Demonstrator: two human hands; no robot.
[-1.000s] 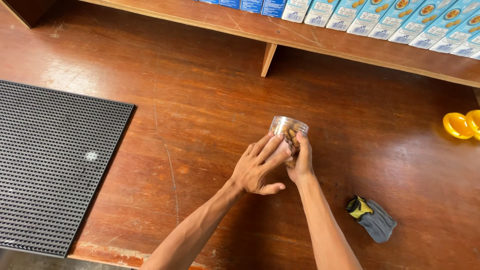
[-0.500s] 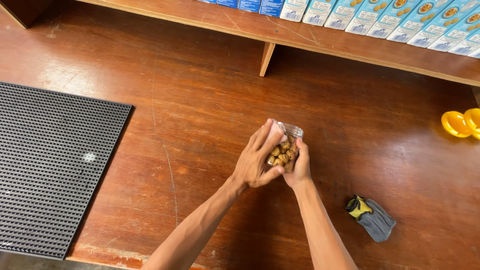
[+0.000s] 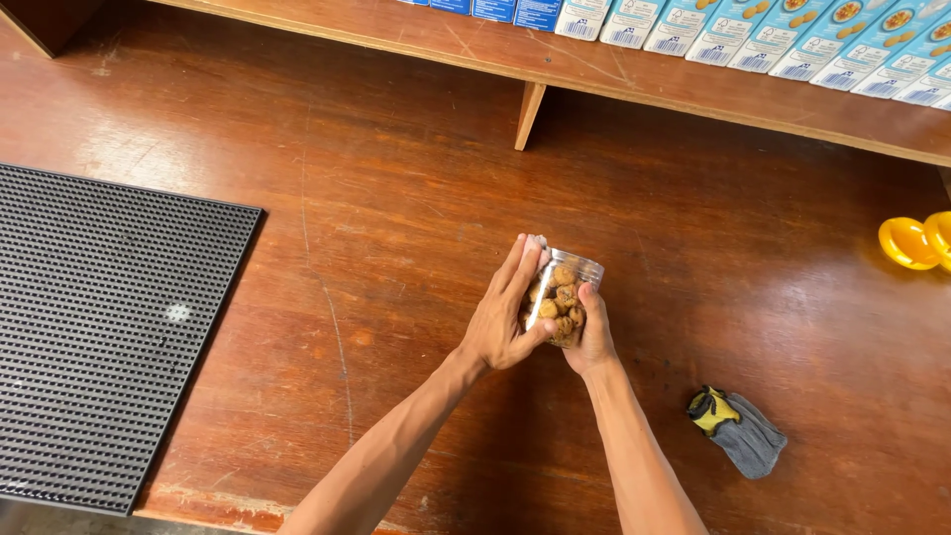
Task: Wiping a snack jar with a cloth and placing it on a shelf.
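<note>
Both of my hands close around a small clear plastic jar filled with brown, lumpy snack pieces, a little right of the middle of the frame. On the left side, my left hand wraps the jar with the fingers laid flat along its wall and pointing toward the upper right, fingertips reaching past its top edge. My right hand cups the jar from the right and underneath, the thumb pressed against the clear wall. The jar is tilted, its upper end leaning toward the top right of the frame, and it is held up off the reddish-brown wooden table. I cannot tell whether the jar's far end carries a lid.

At the left edge lies a black rubber mat with a fine studded grid, well apart from my hands. Lower right of the jar, near my right forearm, a grey work glove with a yellow and black cuff lies crumpled on the table. At the far right edge sit two yellow rounded plastic pieces, side by side. Along the top of the frame runs a low wooden shelf on a short upright support, and a row of light blue cartons stands on it.
</note>
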